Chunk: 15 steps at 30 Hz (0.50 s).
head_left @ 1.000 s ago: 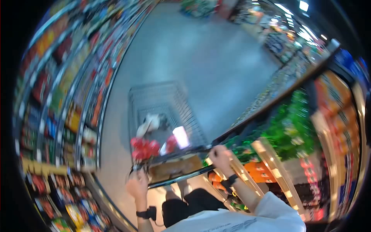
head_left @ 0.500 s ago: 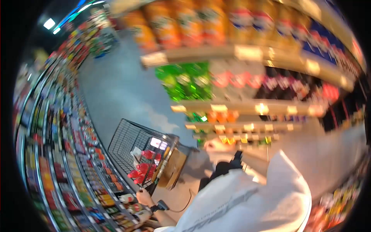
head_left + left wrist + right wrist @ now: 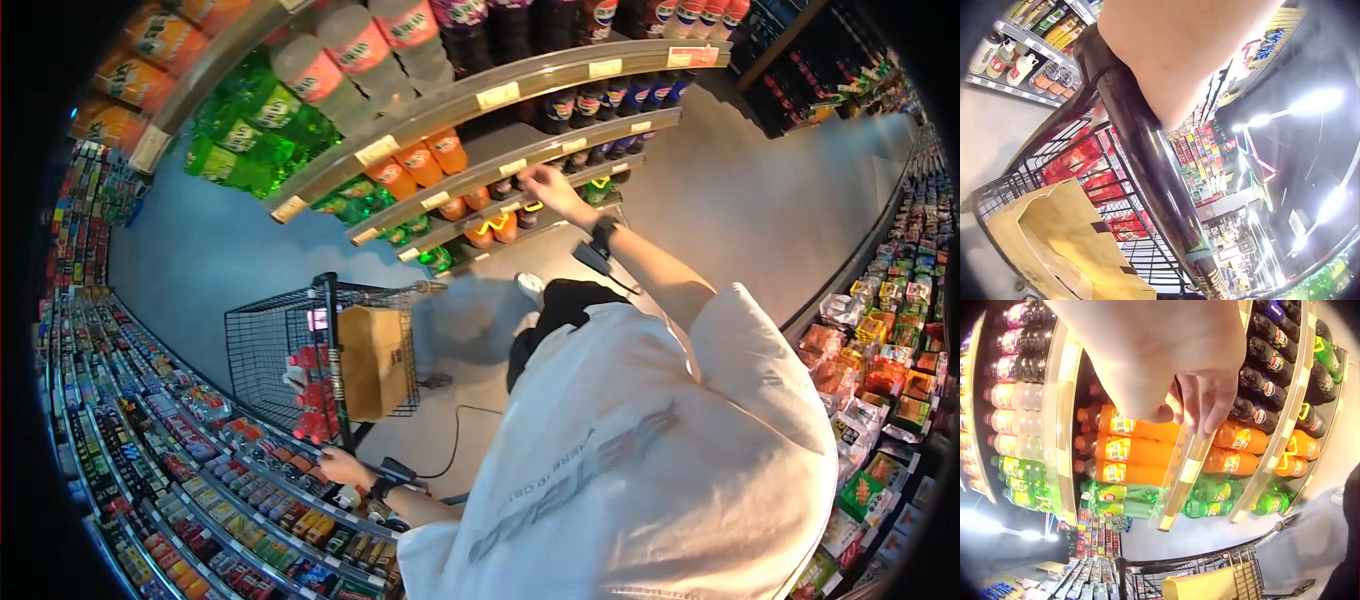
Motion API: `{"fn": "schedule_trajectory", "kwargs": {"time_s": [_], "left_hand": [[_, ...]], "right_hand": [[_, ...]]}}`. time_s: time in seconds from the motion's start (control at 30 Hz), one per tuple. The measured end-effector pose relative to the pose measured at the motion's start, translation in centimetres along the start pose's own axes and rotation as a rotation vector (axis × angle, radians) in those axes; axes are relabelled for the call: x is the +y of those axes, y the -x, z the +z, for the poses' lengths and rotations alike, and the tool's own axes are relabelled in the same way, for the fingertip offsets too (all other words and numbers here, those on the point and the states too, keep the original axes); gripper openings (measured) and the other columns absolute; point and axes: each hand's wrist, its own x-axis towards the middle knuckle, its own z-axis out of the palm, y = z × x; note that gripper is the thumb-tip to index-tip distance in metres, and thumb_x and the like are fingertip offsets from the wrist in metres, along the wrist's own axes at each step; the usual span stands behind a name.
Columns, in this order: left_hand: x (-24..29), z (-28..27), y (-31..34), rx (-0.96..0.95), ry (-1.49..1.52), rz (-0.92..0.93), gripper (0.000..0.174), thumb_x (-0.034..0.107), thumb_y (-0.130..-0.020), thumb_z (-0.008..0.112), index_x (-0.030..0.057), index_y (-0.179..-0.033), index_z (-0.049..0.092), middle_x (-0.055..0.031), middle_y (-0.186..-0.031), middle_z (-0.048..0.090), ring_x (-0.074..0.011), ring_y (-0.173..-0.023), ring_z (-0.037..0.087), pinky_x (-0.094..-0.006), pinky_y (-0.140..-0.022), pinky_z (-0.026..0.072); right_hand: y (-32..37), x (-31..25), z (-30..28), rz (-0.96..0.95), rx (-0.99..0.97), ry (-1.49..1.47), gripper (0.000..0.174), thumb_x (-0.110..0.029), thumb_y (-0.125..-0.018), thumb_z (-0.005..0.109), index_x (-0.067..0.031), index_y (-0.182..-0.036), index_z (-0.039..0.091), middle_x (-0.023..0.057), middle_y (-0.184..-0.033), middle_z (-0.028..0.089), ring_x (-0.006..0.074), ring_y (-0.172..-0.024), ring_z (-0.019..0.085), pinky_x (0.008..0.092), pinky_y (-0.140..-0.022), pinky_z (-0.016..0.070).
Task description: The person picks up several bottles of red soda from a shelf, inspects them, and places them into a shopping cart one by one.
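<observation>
Grip of left hand (image 3: 345, 467) clamped on cart handle (image 3: 1147, 169); right hand (image 3: 540, 186) loose, empty, near orange bottles (image 3: 1138, 450).

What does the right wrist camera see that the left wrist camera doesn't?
Only the right wrist view shows the right hand close to rows of orange bottles, dark bottles and green bottles. Only the left wrist view shows the left hand gripping the cart handle, with red packets behind it and bright ceiling lights. Both show the wire cart with its brown paper bag.
</observation>
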Motion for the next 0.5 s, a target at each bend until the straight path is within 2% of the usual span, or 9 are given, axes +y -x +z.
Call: {"fn": "schedule_trajectory", "kwargs": {"time_s": [0.1,0.17,0.2,0.27,0.3,0.37,0.43,0.47,0.5], "left_hand": [[7.0,-2.4,3.2,0.0,0.233,0.06,0.044,0.032,-0.106,0.061,-0.0106,-0.102,0.071,-0.0327,-0.096,0.072,-0.0496,-0.089,0.068,-0.0542,-0.081,0.0526],[10.7,-2.1,5.3,-0.006,0.336,0.167,0.042,0.032,-0.106,0.062,-0.0083,-0.112,0.073,-0.0285,-0.103,0.073,-0.0447,-0.096,0.069,-0.049,-0.088,0.0535],[12.1,-2.0,6.6,-0.05,0.248,0.187,0.045,0.034,-0.106,0.061,-0.0074,-0.122,0.07,-0.0284,-0.116,0.072,-0.0444,-0.108,0.066,-0.0523,-0.093,0.051],[14.0,-1.2,9.8,-0.005,-0.051,0.163,0.065,0.041,-0.103,0.064,-0.0051,-0.148,0.052,-0.0356,-0.15,0.05,-0.0497,-0.141,0.045,-0.058,-0.114,0.0373],[12.9,0.7,10.8,0.066,-0.031,0.178,0.069,0.039,-0.102,0.067,-0.0056,-0.151,0.049,-0.0383,-0.15,0.048,-0.0499,-0.143,0.043,-0.0544,-0.117,0.0363],[14.8,-2.1,13.2,-0.063,0.274,0.104,0.068,0.035,-0.101,0.068,-0.0061,-0.152,0.047,-0.0361,-0.149,0.051,-0.0472,-0.142,0.045,-0.0524,-0.117,0.0369],[13.9,-2.8,15.7,-0.167,0.425,-0.037,0.067,0.032,-0.101,0.069,-0.0056,-0.152,0.047,-0.0344,-0.146,0.053,-0.0455,-0.139,0.05,-0.051,-0.115,0.0395],[13.6,-3.1,16.6,-0.21,0.51,-0.103,0.067,0.031,-0.1,0.069,-0.0053,-0.152,0.047,-0.0335,-0.145,0.055,-0.0446,-0.137,0.052,-0.0504,-0.114,0.0408],[13.2,-3.5,17.4,-0.206,0.478,-0.144,0.066,0.03,-0.1,0.069,-0.0049,-0.152,0.047,-0.0328,-0.143,0.056,-0.0438,-0.135,0.054,-0.05,-0.113,0.0422]], "right_hand": [[-3.8,0.0,-0.8,0.051,0.038,-0.198,0.028,-0.012,-0.101,0.064,0.0033,-0.125,0.064,0.0099,-0.106,0.071,0.0161,-0.086,0.072,0.0307,-0.076,0.061],[-6.0,-1.3,-0.7,0.049,0.061,-0.189,0.051,-0.008,-0.098,0.063,0.0037,-0.145,0.048,0.0123,-0.103,0.071,0.0189,-0.082,0.072,0.0318,-0.076,0.0618],[-8.1,-0.8,-0.6,0.008,0.111,-0.119,0.059,-0.008,-0.098,0.063,0.0037,-0.151,0.039,0.0118,-0.099,0.072,0.0188,-0.08,0.073,0.0325,-0.075,0.0615],[-10.0,0.5,-0.6,-0.149,0.162,-0.107,0.082,-0.012,-0.097,0.065,0.0053,-0.16,0.017,0.0111,-0.089,0.072,0.018,-0.075,0.072,0.0349,-0.073,0.0606],[-8.5,-3.2,-0.6,-0.132,0.207,-0.047,0.073,-0.013,-0.095,0.066,0.008,-0.152,0.027,0.0143,-0.093,0.074,0.0218,-0.077,0.074,0.0375,-0.074,0.0609],[-10.1,-3.7,-1.6,-0.401,0.333,0.292,0.061,-0.014,-0.093,0.067,0.0083,-0.141,0.034,0.0184,-0.099,0.075,0.028,-0.078,0.076,0.0394,-0.074,0.0614],[-11.6,-4.2,-2.2,-0.548,0.441,0.341,0.051,-0.012,-0.093,0.066,0.0069,-0.131,0.038,0.0215,-0.103,0.076,0.0328,-0.077,0.077,0.0407,-0.072,0.0621],[-12.2,-4.6,-2.1,-0.357,0.39,0.12,0.057,-0.011,-0.093,0.067,0.0071,-0.136,0.034,0.0226,-0.106,0.076,0.0331,-0.073,0.077,0.0407,-0.07,0.0625],[-12.3,-5.4,-2.3,-0.369,0.355,0.022,0.041,-0.004,-0.097,0.065,0.0043,-0.13,0.042,0.0172,-0.104,0.073,0.0251,-0.077,0.077,0.0353,-0.066,0.0635]]}}
